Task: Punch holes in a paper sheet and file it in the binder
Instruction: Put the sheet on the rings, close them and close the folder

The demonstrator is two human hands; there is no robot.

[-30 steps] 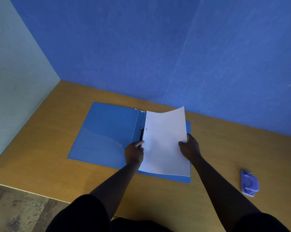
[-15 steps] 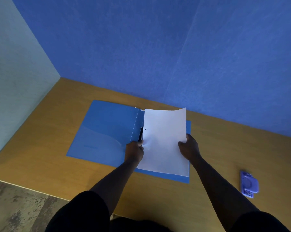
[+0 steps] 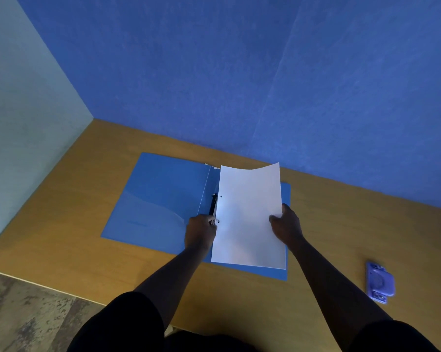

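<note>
A blue binder (image 3: 161,201) lies open on the wooden table, its black clip mechanism (image 3: 212,204) along the spine. A white paper sheet (image 3: 248,217) with two punched holes near its left edge hovers over the binder's right half, its far edge sagging in the middle. My left hand (image 3: 201,229) pinches the sheet's left edge by the lower hole, right beside the clip. My right hand (image 3: 286,224) grips the sheet's right edge. The binder's right half is mostly hidden under the paper.
A purple hole punch (image 3: 380,282) lies on the table (image 3: 72,224) to the right, near my right forearm. Blue walls close off the back, a pale wall stands on the left. The table's front edge (image 3: 36,283) borders a mottled floor at lower left.
The sheet has shifted slightly toward the clip; its far edge dropped flat, then curled up again. Both hands kept their hold on the paper.
</note>
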